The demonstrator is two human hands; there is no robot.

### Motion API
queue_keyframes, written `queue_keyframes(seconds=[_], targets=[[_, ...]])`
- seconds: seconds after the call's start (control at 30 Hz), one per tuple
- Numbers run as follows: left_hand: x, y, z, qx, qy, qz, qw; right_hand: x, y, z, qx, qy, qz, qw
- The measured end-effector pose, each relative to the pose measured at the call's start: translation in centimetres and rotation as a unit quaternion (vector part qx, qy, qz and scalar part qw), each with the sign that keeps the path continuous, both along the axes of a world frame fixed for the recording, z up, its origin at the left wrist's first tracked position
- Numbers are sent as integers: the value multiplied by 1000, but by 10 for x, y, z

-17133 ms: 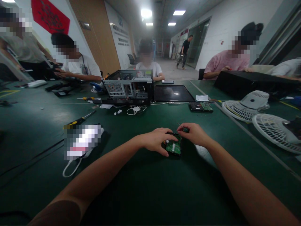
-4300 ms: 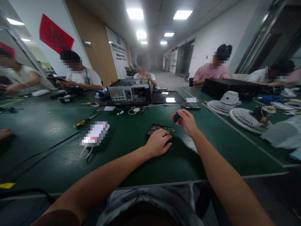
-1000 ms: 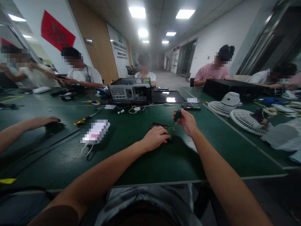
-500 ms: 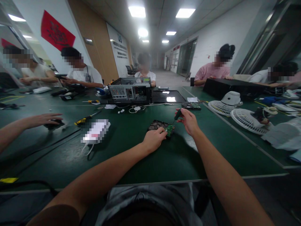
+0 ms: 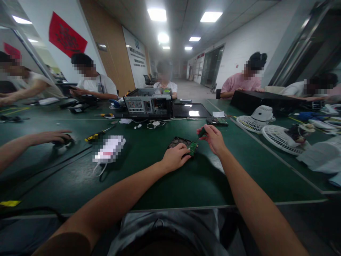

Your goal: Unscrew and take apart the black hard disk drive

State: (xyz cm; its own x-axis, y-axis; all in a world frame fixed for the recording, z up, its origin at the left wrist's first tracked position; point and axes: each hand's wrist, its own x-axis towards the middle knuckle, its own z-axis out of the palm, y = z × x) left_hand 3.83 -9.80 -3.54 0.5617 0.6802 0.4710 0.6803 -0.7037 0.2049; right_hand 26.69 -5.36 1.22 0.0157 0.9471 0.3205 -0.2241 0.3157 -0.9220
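1. At left, a co-worker's hand (image 5: 60,136) is reaching over a dark object (image 5: 63,143).
2. The left hand (image 5: 176,157) is resting bent fingers on the hard drive (image 5: 176,141), mid tabletop (image 5: 149,190); whether it is gripping, I cannot tell.
3. The right hand (image 5: 214,138) is gripping a dark-handled screwdriver (image 5: 202,133), slanting down toward the green board (image 5: 193,148).
4. A white fan grille (image 5: 282,140) is lying at right.

On the table (image 5: 144,192), in the middle, lies a hard drive (image 5: 177,141), partly under the left hand (image 5: 176,157). At its left is a phone (image 5: 109,148) — on the far side of this phone, a screwdriver (image 5: 95,136). Farther stands a computer case (image 5: 149,106), with a flat panel (image 5: 186,110) at its right; two fans (image 5: 262,114) lie right.
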Motion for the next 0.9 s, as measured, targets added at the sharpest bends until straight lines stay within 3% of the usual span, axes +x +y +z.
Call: queue_keyframes(seconds=[0.27,0.7,0.9], targets=[[0,0,2,-6,-9,-7,1000,2,8,-5,-17,31,17,999],[-1,0,3,-12,-10,-6,1000,7,6,-3,8,-32,-38,999],[-1,1,0,-12,-13,-8,1000,4,2,0,10,-23,-6,1000]])
